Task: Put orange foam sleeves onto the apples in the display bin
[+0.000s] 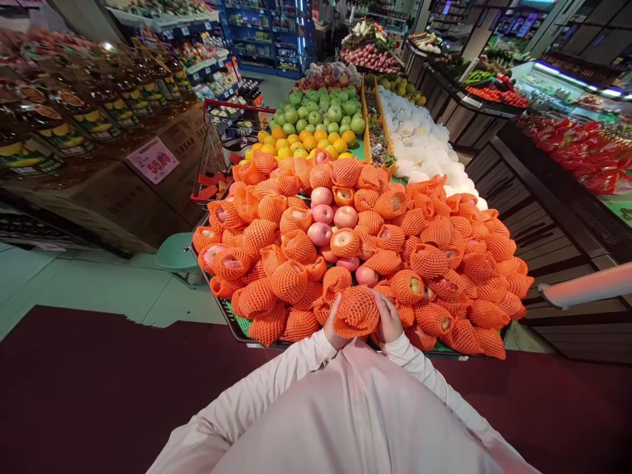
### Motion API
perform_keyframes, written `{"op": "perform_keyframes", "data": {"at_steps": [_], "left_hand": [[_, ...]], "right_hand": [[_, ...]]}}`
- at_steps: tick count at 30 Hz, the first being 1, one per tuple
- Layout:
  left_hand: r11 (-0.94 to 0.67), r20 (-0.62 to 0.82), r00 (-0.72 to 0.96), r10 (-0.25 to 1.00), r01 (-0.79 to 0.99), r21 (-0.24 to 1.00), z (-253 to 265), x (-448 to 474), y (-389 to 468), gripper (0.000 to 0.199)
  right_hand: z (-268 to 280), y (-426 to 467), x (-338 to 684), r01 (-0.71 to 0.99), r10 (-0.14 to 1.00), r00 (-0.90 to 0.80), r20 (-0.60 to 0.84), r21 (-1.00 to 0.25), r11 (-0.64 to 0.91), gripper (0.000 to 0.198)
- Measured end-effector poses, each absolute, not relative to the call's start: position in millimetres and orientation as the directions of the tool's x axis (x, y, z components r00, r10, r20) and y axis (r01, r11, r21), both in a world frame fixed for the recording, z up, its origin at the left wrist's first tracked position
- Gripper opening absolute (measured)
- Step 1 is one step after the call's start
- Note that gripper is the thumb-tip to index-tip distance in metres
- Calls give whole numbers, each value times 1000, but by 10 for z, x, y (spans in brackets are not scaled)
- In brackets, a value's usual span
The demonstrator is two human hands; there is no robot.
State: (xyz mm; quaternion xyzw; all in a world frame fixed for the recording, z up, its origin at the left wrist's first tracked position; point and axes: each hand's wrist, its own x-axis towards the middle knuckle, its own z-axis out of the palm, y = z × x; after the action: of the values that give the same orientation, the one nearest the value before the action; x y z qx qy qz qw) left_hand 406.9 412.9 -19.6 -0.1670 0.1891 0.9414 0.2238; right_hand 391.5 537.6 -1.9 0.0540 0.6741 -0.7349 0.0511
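Between my two hands, at the near edge of the fruit display, is an apple in an orange foam net (pixel 356 312). My left hand (pixel 334 324) closes on its left side and my right hand (pixel 388 318) grips it from the right. The net covers the fruit almost wholly, and some of my fingers are hidden behind it. Just beyond my hands lie bare pink apples (pixel 320 233) in the middle of the heap. Around them are piled many netted apples (pixel 289 281).
Oranges (pixel 309 141) and green apples (pixel 323 108) lie behind the heap, with white-wrapped fruit (pixel 417 141) at the right. A shopping cart (pixel 210 148) and a green stool (pixel 176 253) stand to the left. Bottles (pixel 99 108) are stacked on cartons. A pale rail (pixel 587 287) juts in from the right.
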Motion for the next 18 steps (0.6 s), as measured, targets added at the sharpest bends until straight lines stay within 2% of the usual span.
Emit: {"op": "perform_keyframes", "data": {"at_steps": [3,7,11,14,16,18], "left_hand": [[-874,-374,-853,363,-451,181,-143,4183,4073,54],[-873,-303,-874,381,-447,193,-141,4330,4007,51],[-872,-305,-917,256,-355,337,-245,4440,3997,38],[-851,-323,-918,229,-350,392,-315,4491,3979,32],[-860,-315,-927,202,-321,395,-319,4517,3955,33],[-882,-289,-943,167,-274,384,-286,4539,3919,38]], "right_hand": [[67,5309,3947,35,27,-999,-37,-995,-95,37],[198,5309,3934,-26,40,-999,25,-999,-36,35],[244,5330,3884,19,-12,-1000,-19,-1000,1,41],[220,5267,3839,108,-75,-992,-104,-993,-53,45],[205,5198,3815,214,-155,-968,-196,-970,-112,46],[216,5141,3795,317,-281,-921,-269,-938,-141,47]]}}
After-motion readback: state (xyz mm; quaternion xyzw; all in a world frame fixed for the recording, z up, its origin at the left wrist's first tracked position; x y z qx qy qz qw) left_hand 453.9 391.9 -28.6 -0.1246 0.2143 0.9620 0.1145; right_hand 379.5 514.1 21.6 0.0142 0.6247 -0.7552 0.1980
